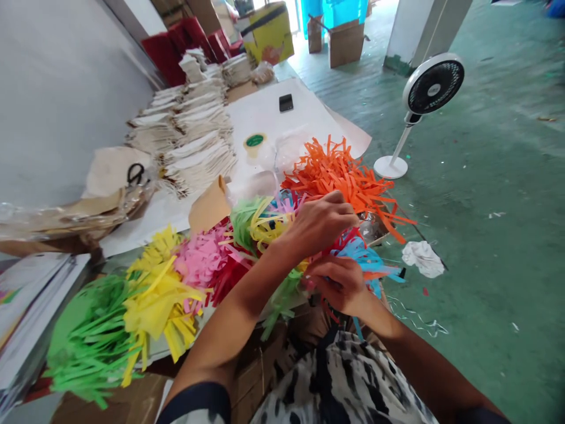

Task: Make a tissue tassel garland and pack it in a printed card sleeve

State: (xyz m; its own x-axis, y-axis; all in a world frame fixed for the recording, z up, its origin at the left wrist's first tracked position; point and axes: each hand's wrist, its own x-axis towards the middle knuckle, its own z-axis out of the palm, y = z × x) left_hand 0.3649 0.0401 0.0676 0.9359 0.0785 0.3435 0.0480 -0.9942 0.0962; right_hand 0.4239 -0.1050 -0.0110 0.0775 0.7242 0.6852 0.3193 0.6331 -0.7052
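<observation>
Green fringe, yellow fringe and pink fringe are lying in a row, crowding the near table edge and overhanging it. Left hand is reaching over the lime-yellow bunch, fingers bunched tight, tips touching the orange fringe; which strip it's gripping can't be told. Right hand is sitting just below it, curled closed around red and blue strips. Both hands are working near the table's right edge. The green floor beyond is lying mostly open, with 1 crumpled paper near and 1 fan farther off.
</observation>
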